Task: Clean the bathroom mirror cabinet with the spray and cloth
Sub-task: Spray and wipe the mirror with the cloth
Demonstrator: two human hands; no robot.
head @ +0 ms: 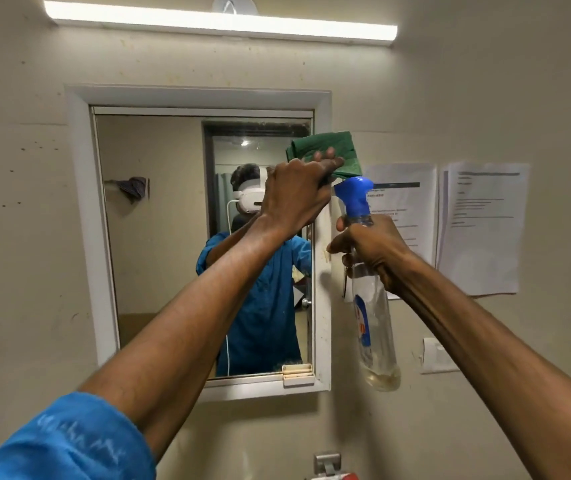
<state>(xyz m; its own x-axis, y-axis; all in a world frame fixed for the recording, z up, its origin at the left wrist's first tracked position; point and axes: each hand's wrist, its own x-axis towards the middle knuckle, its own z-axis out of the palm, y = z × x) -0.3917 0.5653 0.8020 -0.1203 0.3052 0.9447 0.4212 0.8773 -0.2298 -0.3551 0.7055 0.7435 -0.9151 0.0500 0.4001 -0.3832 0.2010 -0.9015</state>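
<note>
Your left hand [298, 195] has its fingers [329, 159] closed on a green cloth [329, 147] and presses it against the upper right corner of the mirror cabinet [322, 237], where the white frame meets the glass. Your right hand [370, 247] has its fingers wrapped tight around the neck of a clear spray bottle [374, 327] with a blue nozzle [353, 195], held upright just beside the frame's right edge, in front of the papers [481, 230] on the wall.

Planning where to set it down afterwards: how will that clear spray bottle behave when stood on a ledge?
The spray bottle, held by the right hand, looks nearly empty, with liquid only at its base, so probably light. It is tall and narrow with a blue trigger head on top, so it may tip if nudged. Clear plastic, likely not fragile.
</note>
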